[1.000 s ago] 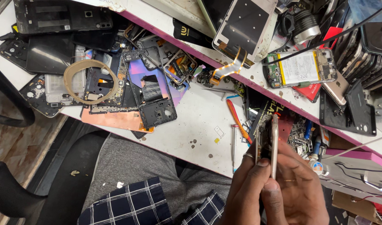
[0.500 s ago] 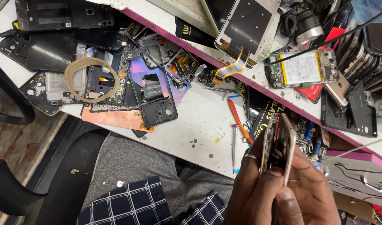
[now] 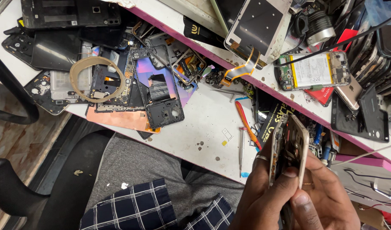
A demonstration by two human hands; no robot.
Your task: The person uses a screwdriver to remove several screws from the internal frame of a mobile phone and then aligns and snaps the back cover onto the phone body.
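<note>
Both my hands hold an opened phone (image 3: 289, 147) edge-on near the lower right, above the white bench's front edge. My left hand (image 3: 263, 196), a ring on one finger, grips the phone's darker frame half. My right hand (image 3: 327, 200) pinches the pale gold back cover, which stands a little apart from the frame, its thumb pressed on the lower edge. Circuit parts show between the two halves.
On the white bench (image 3: 204, 119) lie a red-handled screwdriver (image 3: 246, 123), a thin tool with a blue tip (image 3: 241, 149), a stack of phone frames and back covers (image 3: 157, 89) and a tape ring (image 3: 95, 79). The raised shelf holds an opened phone with battery (image 3: 312, 70) and a screen panel (image 3: 259, 25).
The phone has turned in my hands and its two halves have come further apart. My hands shifted slightly right and down.
</note>
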